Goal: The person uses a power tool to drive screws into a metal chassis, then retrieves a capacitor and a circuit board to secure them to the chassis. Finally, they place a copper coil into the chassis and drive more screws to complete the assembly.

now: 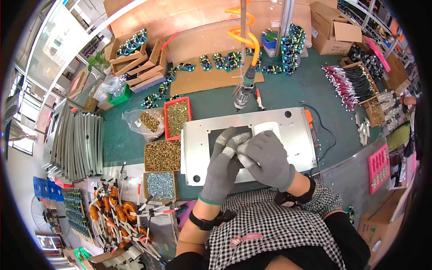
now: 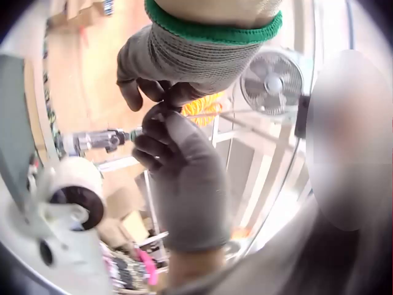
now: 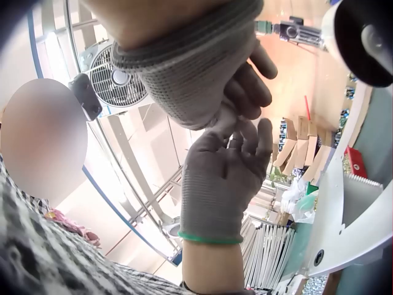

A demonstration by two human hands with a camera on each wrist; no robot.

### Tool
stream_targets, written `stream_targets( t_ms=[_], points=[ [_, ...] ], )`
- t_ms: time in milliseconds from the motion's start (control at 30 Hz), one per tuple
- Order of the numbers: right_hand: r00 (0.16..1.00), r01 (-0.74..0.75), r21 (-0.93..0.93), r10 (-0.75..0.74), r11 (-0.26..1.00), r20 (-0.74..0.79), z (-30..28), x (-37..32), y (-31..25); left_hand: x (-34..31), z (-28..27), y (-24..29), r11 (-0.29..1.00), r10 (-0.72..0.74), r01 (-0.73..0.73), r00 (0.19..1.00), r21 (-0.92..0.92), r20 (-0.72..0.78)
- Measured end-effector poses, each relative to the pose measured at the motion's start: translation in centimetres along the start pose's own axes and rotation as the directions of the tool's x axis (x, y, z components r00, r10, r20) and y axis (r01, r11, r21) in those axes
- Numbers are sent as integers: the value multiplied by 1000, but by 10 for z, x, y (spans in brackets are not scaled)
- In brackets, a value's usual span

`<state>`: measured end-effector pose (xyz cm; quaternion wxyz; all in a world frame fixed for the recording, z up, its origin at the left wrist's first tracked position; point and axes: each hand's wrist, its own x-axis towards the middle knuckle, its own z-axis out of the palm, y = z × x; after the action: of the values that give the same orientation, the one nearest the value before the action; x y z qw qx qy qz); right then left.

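Note:
Both hands wear grey knit gloves and meet fingertip to fingertip above a silver metal panel (image 1: 292, 150). The left hand (image 1: 222, 168), with a green cuff, has its fingers loosely bent; its palm faces the right wrist camera and shows nothing in it. Curled inward, the fingers of the right hand (image 1: 267, 159) meet the left hand's thumb side. A tiny pale spot shows at the right fingertips in the left wrist view; I cannot tell whether they pinch something there. Behind the hands, a white cylinder (image 2: 77, 175) with a dark hollow end rests on the panel.
A power screwdriver (image 1: 244, 92) hangs from an orange coiled hose beyond the panel. To the left are a red tray (image 1: 188, 100) of small screws, a box of brass parts (image 1: 162, 155) and a box of silvery parts (image 1: 160, 186). Metal sheets (image 1: 83, 144) stand further left.

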<state>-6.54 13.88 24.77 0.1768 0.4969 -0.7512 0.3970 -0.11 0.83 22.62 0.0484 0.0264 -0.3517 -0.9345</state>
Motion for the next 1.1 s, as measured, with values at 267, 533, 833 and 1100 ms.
stream_targets(
  t_ms=[267,533,833,1100],
  points=[
    [998,27,-47,-25,999,52,-11,-9,-7,-17,-6,-12,348,450,-270,888,898,92],
    [1000,24,-77,-23,997,12,-5,-13,-7,-17,17,2,946,180,-106,958,307,-224],
    [998,64,-71,-63,995,16,-8,-8,-8,-10,-2,-11,189,510,-350,833,918,213],
    [998,62,-46,-62,997,-15,4,-12,-9,-12,7,-3,991,122,-114,985,65,-124]
  ],
)
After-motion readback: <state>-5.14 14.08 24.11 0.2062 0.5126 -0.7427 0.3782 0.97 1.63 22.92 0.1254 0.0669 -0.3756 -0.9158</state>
